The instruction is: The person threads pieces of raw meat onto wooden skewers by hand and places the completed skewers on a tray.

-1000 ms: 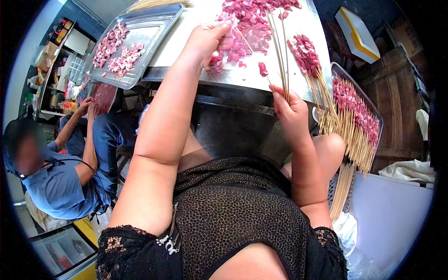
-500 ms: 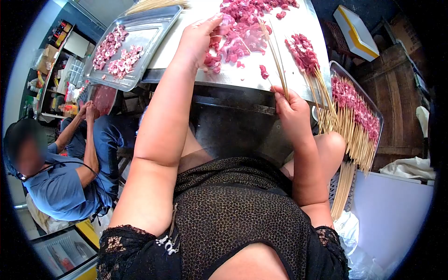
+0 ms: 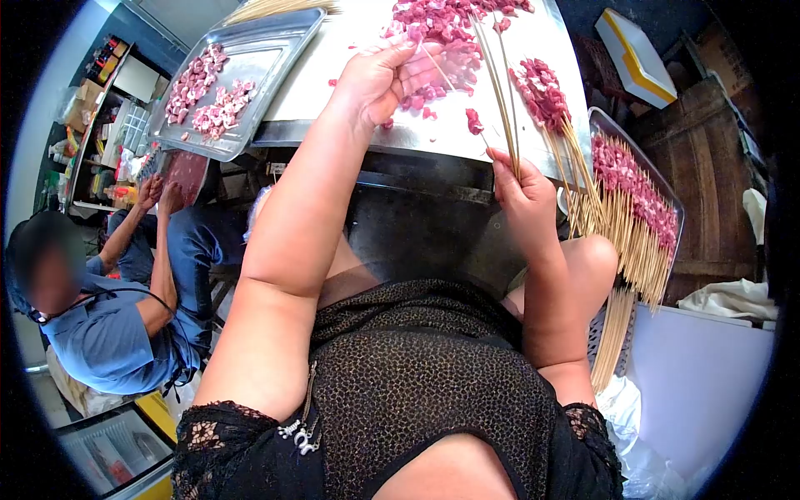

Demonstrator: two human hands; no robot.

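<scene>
Skewers [image 3: 512,142], several and without visible meat, are gripped by the right hand [image 3: 525,198] at two o'clock, its thumb and fingers closed around their lower ends; this grip is the same as half a second ago. From the same fingers one single skewer [image 3: 484,143] leans toward eleven o'clock, and it carries one piece of meat [image 3: 474,122] over the near part of the tabletop [image 3: 308,75]. Farther, at twelve o'clock, is the left hand [image 3: 385,79]. Before, its fingers were mostly hidden; now it has turned, part of the palm is visible and the fingers are half spread. Thumb and forefinger come near together at the meat pile [image 3: 442,18], but whether they pinch a piece I cannot tell. Beside these fingers a thin stick [image 3: 439,67] shows; I cannot tell if it belongs to the single skewer. Between one and two o'clock, filled skewers [image 3: 543,93] lie on the tabletop, unchanged. Between ten and eleven o'clock, the tray [image 3: 279,62] bears two heaps of meat, also unchanged. Toward nine o'clock, the co-worker's hands [image 3: 150,192], which were together, are now apart.
</scene>
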